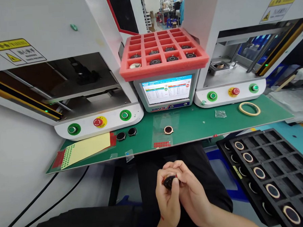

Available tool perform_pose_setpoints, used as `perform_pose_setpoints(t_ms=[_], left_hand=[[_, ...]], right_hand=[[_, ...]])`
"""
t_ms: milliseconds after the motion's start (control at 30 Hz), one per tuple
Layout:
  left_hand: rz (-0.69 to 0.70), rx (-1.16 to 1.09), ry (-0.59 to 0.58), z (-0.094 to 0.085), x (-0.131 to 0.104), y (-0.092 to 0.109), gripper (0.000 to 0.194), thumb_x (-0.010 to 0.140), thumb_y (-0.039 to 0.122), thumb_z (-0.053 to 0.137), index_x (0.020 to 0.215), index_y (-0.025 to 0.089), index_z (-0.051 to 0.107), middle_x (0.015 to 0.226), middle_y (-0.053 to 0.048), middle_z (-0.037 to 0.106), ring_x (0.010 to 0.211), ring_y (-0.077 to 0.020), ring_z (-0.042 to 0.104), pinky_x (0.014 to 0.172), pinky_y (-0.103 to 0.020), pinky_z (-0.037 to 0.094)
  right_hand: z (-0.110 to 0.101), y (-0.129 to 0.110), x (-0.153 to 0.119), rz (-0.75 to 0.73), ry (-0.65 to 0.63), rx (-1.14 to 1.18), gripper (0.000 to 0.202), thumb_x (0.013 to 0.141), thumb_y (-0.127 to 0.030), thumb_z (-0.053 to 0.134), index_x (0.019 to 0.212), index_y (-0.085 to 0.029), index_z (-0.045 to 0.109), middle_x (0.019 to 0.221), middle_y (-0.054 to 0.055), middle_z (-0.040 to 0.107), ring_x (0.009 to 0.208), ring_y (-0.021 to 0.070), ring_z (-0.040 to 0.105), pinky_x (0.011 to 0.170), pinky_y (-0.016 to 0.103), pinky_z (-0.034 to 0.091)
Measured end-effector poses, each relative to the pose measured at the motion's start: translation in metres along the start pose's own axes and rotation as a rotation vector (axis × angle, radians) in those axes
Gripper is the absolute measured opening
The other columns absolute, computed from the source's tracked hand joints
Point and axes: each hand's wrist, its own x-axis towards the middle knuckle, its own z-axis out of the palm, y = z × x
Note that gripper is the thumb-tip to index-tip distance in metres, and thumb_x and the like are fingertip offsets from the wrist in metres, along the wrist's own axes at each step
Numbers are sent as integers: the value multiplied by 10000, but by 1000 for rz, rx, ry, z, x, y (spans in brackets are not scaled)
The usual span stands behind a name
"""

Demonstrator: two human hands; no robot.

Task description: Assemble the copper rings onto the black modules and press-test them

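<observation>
Fingers (178, 165) of both hands: closed around one dark round piece (168, 183). Ahead of them, on bench (205, 122): three loose watch-like pieces (168, 130). Beyond: pink tray (164, 70), partly filled. Right of them: black tray (276, 149), partly filled.

The light is bright and soft, the screen (167, 91) glows, and wide-angle distortion stretches the edges.
</observation>
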Motion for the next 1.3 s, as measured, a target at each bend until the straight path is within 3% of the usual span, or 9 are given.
perform_pose_setpoints(t_ms=[167, 300, 567, 700, 800, 900, 1033, 1167, 1300], left_hand=[[-669, -652, -46, 3, 8, 16, 243, 856, 361, 662, 748, 146, 634, 705, -20, 556, 671, -129, 547, 678, -260, 497], [-936, -843, 11, 4, 8, 23, 218, 759, 321, 760, 719, 116, 697, 708, -42, 606, 706, -143, 576, 754, -294, 503], [-1018, -1008, -80, 10, 8, 27, 192, 748, 236, 768, 646, 89, 698, 630, -45, 591, 674, -143, 573, 759, -316, 511], [-1024, -1061, -44, 8, 8, 22, 203, 754, 250, 784, 677, 81, 702, 624, -42, 604, 662, -128, 586, 727, -267, 493], [-999, -1045, -55, 7, 9, 17, 220, 769, 267, 765, 666, 101, 664, 611, -19, 572, 647, -111, 570, 735, -251, 479], [-921, -805, -148, 5, 17, 7, 288, 808, 396, 683, 686, 149, 602, 630, -8, 544, 649, -124, 556, 762, -288, 480], [-732, -84, -385, 4, 64, -17, 496, 802, 669, 458, 806, 185, 566, 746, -72, 632, 720, -202, 630, 729, -349, 486], [-550, 236, -460, 13, 142, -27, 308, 810, 487, 590, 779, 182, 566, 817, -54, 675, 789, -188, 636, 739, -308, 459], [-360, 623, -548, 3, 208, -6, 236, 853, 344, 666, 736, 149, 604, 730, 3, 633, 712, -151, 599, 745, -320, 480]], right_hand=[[-25, -8, -2, -516, -166, -650, 430, 832, -156, 638, 1201, -328, 497, 1303, 49, 556, 1256, 244, 506, 1075, 449, 393], [-36, -15, 1, -802, -330, -1018, 717, 738, -13, 668, 1322, -351, 425, 1233, 78, 607, 1218, 284, 547, 1021, 513, 456], [-48, -8, 4, -900, -286, -923, 763, 750, 9, 725, 1330, -367, 401, 1284, 78, 633, 1190, 263, 628, 897, 445, 592], [-49, -5, 7, -865, -224, -967, 472, 738, -55, 769, 1054, -301, 520, 1225, 94, 683, 1016, 267, 717, 682, 346, 631], [-47, 0, 9, -834, -179, -979, 430, 761, -85, 762, 974, -296, 453, 1221, 89, 690, 887, 226, 744, 608, 306, 614], [-52, -4, 20, -868, -153, -1017, 465, 824, -174, 725, 1041, -320, 340, 1213, 76, 680, 1005, 219, 718, 722, 345, 623], [-68, -50, 70, -821, -49, -1275, 356, 888, -312, 652, 1083, -277, 356, 1188, 107, 646, 1124, 224, 652, 922, 440, 559], [-73, -117, 140, -640, -120, -1700, 281, 893, -322, 656, 1103, -171, 546, 1064, 81, 656, 1007, 221, 653, 918, 450, 532], [-68, -142, 182, -431, -287, -2037, 297, 946, -348, 598, 1162, -144, 597, 1097, 66, 646, 927, 183, 653, 817, 386, 562]])
